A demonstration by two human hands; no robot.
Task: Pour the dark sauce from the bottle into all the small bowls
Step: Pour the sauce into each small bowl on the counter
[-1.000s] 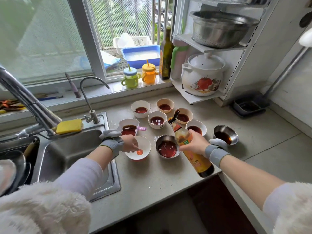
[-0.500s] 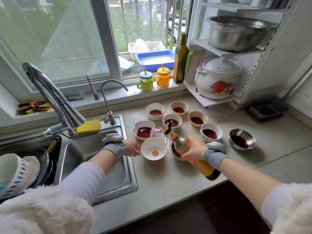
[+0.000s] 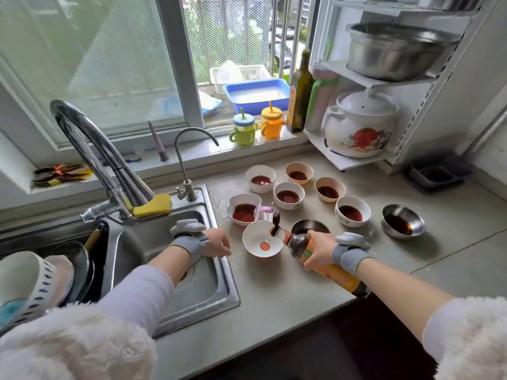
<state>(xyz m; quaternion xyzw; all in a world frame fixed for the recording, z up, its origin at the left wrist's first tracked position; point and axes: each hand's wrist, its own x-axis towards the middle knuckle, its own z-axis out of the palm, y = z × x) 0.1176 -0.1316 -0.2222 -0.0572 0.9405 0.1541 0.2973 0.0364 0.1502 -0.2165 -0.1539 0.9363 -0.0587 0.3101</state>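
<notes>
Fingers (image 3: 315, 263) of right hand (image 3: 319, 252) wrap sauce bottle (image 3: 304, 246)

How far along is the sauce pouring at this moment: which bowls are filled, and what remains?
Done: seven bowls visibly hold dark sauce, among them the handled bowl and the steel bowl at far right. A second steel bowl is mostly hidden behind the hand. In hand: the right hand grips the tilted sauce bottle, spout over the white bowl. Left: that bowl shows no sauce yet. The left hand rests at the sink edge.
</notes>
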